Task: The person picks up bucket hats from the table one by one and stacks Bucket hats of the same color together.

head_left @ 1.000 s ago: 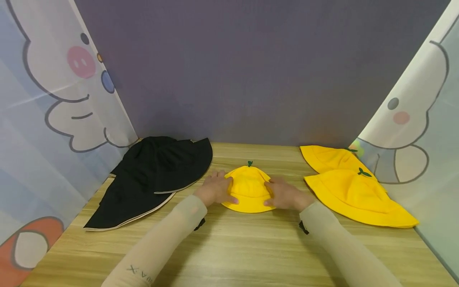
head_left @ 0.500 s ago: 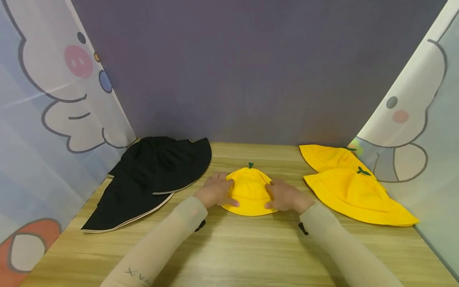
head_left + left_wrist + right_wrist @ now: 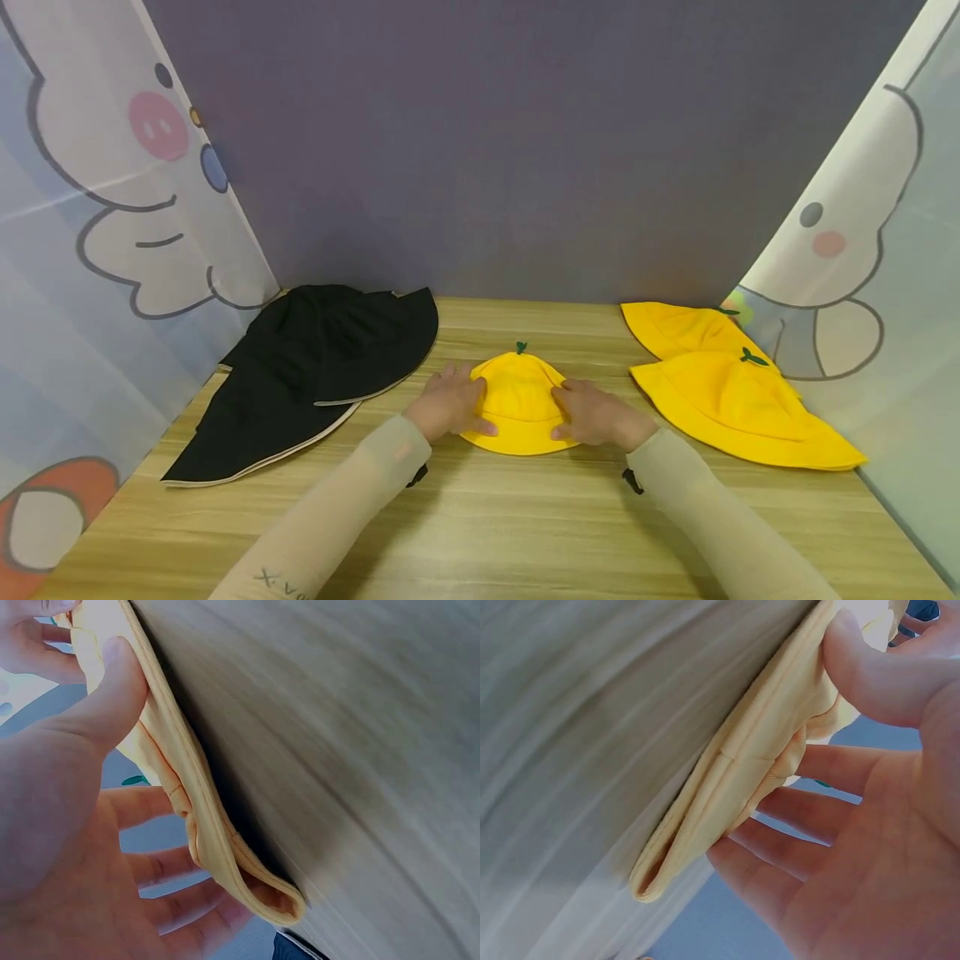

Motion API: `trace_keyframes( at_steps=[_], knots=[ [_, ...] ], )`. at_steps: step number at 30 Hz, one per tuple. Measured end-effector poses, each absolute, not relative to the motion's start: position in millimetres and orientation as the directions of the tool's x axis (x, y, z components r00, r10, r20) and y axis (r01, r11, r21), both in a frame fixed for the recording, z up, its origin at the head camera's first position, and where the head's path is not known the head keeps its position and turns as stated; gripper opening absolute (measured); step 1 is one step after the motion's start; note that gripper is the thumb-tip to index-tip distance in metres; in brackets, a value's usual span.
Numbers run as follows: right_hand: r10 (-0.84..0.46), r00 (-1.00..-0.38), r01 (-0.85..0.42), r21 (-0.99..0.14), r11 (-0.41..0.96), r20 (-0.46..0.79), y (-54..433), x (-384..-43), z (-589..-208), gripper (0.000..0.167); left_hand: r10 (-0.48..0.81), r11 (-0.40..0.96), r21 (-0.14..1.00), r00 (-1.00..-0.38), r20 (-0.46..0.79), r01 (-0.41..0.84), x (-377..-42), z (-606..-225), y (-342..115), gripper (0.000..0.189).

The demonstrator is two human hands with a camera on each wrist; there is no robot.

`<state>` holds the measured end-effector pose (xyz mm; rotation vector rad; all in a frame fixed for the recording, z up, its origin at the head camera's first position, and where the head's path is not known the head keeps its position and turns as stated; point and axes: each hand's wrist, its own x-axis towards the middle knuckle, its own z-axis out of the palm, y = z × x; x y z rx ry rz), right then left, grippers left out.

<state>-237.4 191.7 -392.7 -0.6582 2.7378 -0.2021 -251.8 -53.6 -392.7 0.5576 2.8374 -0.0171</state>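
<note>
A small yellow bucket hat [image 3: 519, 393], topped by a green sprout [image 3: 521, 347], sits upright in the middle of the wooden table. My left hand [image 3: 447, 402] touches its left side, and my right hand [image 3: 596, 411] touches its right side. In the left wrist view, the thumb [image 3: 120, 694] lies on the brim while long, spread fingers reach along the hat's edge. The right wrist view likewise has the thumb at the brim [image 3: 727, 761] and nearly straight fingers [image 3: 780, 847] against the side. The brim's ends look folded.
Two overlapping yellow hats [image 3: 738, 408] with green sprouts lie at the right. Black hats with pale edging [image 3: 300, 383] are piled at the left. A dark grey panel [image 3: 480, 150] stands behind the table [image 3: 495, 533], with cartoon-printed sheets [image 3: 67, 292] along both sides.
The middle yellow hat has shifted slightly toward me and its brim shows wider. Both hands stay at its sides. The camera view has turned slightly right.
</note>
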Motion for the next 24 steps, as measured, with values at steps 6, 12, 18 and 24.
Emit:
trace_keyframes(
  at_steps=[6, 12, 18, 24],
  knots=[
    [-0.446, -0.846, -0.395, -0.218, 0.892, -0.292, 190.9, -235.7, -392.0, 0.074, 0.371, 0.926, 0.027, -0.893, -0.254, 0.377, -247.8, -388.7, -50.6, 0.08],
    [-0.456, -0.845, -0.403, -0.226, 0.887, -0.279, 191.5, -232.8, -392.3, 0.074, 0.356, 0.93, 0.011, -0.896, -0.267, 0.366, -245.3, -388.1, -48.4, 0.08],
    [-0.441, -0.855, -0.387, -0.231, 0.893, -0.273, 192.4, -231.9, -390.9, 0.074, 0.356, 0.931, 0.01, -0.899, -0.254, 0.366, -247.1, -388.4, -48.6, 0.079],
    [-0.458, -0.847, -0.4, -0.243, 0.884, -0.271, 195.2, -232.6, -390.7, 0.075, 0.345, 0.935, 0.016, -0.898, -0.272, 0.354, -245.3, -386.2, -45.7, 0.078]
  ],
)
